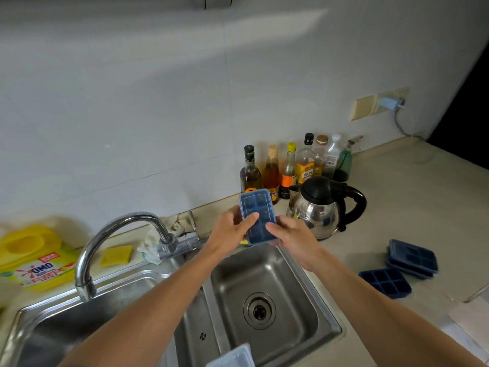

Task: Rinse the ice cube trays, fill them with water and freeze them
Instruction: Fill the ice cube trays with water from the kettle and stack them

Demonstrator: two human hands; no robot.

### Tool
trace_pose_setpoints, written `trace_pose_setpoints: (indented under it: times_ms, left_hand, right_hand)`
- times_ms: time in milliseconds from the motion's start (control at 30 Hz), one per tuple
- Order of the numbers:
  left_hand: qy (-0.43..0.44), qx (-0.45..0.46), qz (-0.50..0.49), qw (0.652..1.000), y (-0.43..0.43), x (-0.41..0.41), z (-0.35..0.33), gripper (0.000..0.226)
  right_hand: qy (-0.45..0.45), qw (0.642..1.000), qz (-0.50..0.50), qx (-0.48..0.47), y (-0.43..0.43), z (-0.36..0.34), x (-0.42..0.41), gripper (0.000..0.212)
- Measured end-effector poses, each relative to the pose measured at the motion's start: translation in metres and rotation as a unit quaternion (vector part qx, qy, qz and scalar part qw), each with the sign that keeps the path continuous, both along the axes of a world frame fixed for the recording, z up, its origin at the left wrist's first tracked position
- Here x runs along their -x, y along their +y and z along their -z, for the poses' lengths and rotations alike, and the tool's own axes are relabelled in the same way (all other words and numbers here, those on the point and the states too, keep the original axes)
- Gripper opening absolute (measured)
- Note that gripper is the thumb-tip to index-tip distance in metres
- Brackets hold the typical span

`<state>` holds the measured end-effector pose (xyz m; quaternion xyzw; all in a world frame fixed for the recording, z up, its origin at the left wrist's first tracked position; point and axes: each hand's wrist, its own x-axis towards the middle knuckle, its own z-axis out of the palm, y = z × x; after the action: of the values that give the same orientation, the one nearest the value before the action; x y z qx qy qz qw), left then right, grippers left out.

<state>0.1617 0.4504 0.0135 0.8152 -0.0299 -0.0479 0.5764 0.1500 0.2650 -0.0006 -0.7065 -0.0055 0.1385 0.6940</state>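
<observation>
held tray [258, 215]: blue, clear lid on, lifted above the far rim of the right sink basin [291, 284], between both hands.
left hand [230, 231]: grips the tray's left edge, thumb lying across the lid.
right hand [293, 238]: clasps the lower right corner, thumb on top.
other trays: a lidded stack [412, 256] and one open tray [386, 283] on the counter [397, 197], well right of the hands.
loose lid [232, 356]: at the sink's near edge.

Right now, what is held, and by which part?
A lidded blue ice cube tray, in both hands: left hand grips its left edge, thumb across its top; right hand grips its near right edge.
</observation>
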Motion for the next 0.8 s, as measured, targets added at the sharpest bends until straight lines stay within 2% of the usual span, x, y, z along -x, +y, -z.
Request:
trace_pose_setpoints:
  times_ms: [100,233,300,400,467,633,800]
  left_hand:
    - [-0.014,0.078,0.013,0.997,0.006,0.003,-0.006,0.027]
    - [-0.027,0.08,0.003,0.996,0.011,0.004,-0.005,0.022]
    - [0.024,0.09,-0.028,0.995,0.008,0.006,0.002,0.018]
    - [0.204,0.106,-0.085,0.97,-0.003,0.011,0.014,0.025]
    - [0.274,0.098,-0.089,0.953,-0.012,0.012,0.024,0.03]
    - [0.321,0.105,-0.076,0.938,-0.052,0.008,0.04,0.029]
    - [0.321,0.049,-0.047,0.945,-0.125,-0.002,0.057,0.04]
  right_hand:
    - [-0.029,1.0,-0.007,-0.002,0.006,-0.006,0.0,0.025]
    - [-0.042,0.998,-0.024,0.038,0.007,-0.007,0.003,0.024]
    - [0.0,0.998,-0.031,0.059,0.007,-0.006,0.003,0.024]
    - [0.12,0.987,-0.05,0.094,0.004,-0.001,0.003,0.031]
    - [0.17,0.978,-0.061,0.106,-0.004,0.006,0.002,0.032]
    - [0.203,0.971,-0.051,0.117,-0.045,0.023,0.0,0.035]
    - [0.197,0.969,-0.02,0.15,-0.129,0.039,-0.003,0.029]
